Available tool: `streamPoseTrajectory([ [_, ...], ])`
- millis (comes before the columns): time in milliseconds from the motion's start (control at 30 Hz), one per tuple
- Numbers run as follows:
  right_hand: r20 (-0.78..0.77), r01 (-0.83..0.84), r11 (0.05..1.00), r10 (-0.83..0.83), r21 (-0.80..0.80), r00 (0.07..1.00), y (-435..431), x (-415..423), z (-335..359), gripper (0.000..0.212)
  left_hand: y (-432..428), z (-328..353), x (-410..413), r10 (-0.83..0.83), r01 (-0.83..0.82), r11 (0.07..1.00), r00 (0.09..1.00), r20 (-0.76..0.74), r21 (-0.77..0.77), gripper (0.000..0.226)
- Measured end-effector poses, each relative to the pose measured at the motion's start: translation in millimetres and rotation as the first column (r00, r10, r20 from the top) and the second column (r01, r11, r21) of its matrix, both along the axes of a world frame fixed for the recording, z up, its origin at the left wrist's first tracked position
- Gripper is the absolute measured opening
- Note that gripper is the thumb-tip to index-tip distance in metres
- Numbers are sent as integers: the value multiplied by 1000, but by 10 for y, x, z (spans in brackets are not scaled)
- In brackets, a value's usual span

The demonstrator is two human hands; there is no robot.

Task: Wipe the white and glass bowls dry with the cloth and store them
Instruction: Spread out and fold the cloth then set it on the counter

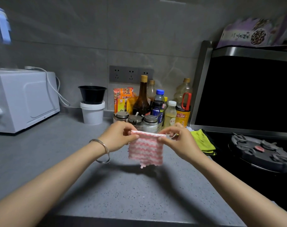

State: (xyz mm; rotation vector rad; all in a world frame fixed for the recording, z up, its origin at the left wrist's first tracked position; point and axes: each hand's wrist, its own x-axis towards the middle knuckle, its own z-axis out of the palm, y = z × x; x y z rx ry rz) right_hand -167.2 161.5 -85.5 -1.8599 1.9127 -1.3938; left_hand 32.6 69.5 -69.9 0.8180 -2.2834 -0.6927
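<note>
**A:** What is the person holding, and where?

**B:** A pink-and-white striped cloth (146,149), held up in the air above the grey countertop (106,185). I'll place everything from that cloth. The left hand (118,136) pinches its top left corner and the right hand (180,141) pinches its top right corner, so the cloth hangs flat between them like a small banner, its bottom edge clear of the counter.

**A:** Why hold it that way?

**B:** My guess is it is being spread open, either to fold it or to find a dry face before wiping.

**A:** How are the fingers set?

**B:** On both hands the thumb and fingertips (162,139) are closed tight on the top hem, with no gap showing. The other fingers curl loosely behind. Neither hand touches anything but the cloth. A thin bangle (105,148) hangs on the left wrist.

**A:** Where are the bowls?

**B:** I cannot see a white or glass bowl. Behind the cloth stands a cluster of sauce bottles and lidded jars (155,110). Behind and to its left, a black bowl (92,94) sits on a white tub (92,113), with a white microwave (23,100) further left. To its right lie a yellow-green rag (203,141) and a dark stovetop (257,154).
</note>
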Motion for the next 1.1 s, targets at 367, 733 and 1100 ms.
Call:
streamPoseTrajectory([
  [367, 587, -307, 914, 99, 265, 803, -130, 201, -6, 11, 20, -237, 2, -22, 148, 778, 978, -209, 611, 28],
  [733, 630, -214, 961, 57, 177, 775, -378, 442, 18, 26, 103, -338, 114, -55, 55, 998, 995, -84, -6, 76],
  [1100, 733, -366, 917, 140, 157, 665, -213, 275, 63, 30, 153, -246, -35, -164, 261, 933, 922, -351, 249, 31],
])
